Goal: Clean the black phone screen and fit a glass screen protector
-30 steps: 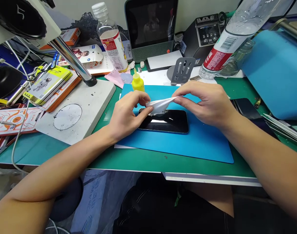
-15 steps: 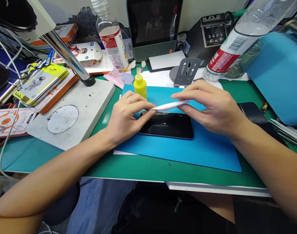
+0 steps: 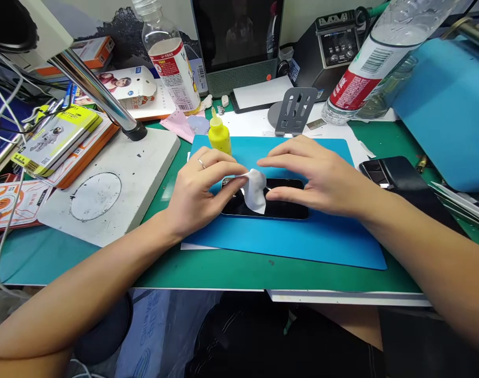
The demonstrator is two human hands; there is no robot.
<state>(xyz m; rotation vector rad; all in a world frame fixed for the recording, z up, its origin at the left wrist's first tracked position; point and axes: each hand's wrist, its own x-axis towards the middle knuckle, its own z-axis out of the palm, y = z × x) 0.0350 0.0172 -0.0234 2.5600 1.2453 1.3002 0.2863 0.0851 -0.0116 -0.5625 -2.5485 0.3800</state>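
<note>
Between thumb and fingers, my left hand (image 3: 208, 189) pinches one end of a soft white wipe (image 3: 255, 191), which droops over a smartphone (image 3: 284, 205). The phone lies screen up on a blue mat (image 3: 302, 239), its left end partly hidden by my left hand and the wipe. To the right of the wipe, my right hand (image 3: 318, 176) hovers over the phone with thumb and fingers apart and nothing between them. Just behind my left hand stands a yellow squeeze bottle (image 3: 219, 137) with a pointed nozzle.
Behind the mat are a grey metal stand (image 3: 296, 111) and two plastic bottles, one left (image 3: 174, 73) and one leaning right (image 3: 359, 84). A lamp base (image 3: 113, 184) and stacked boxes (image 3: 58, 139) occupy the left. A black case (image 3: 404, 184) lies on the right.
My right hand has let go of the wipe's right end, its fingers now spread. The wipe, stretched between both hands before, hangs from my left hand. The whole view has shifted slightly.
</note>
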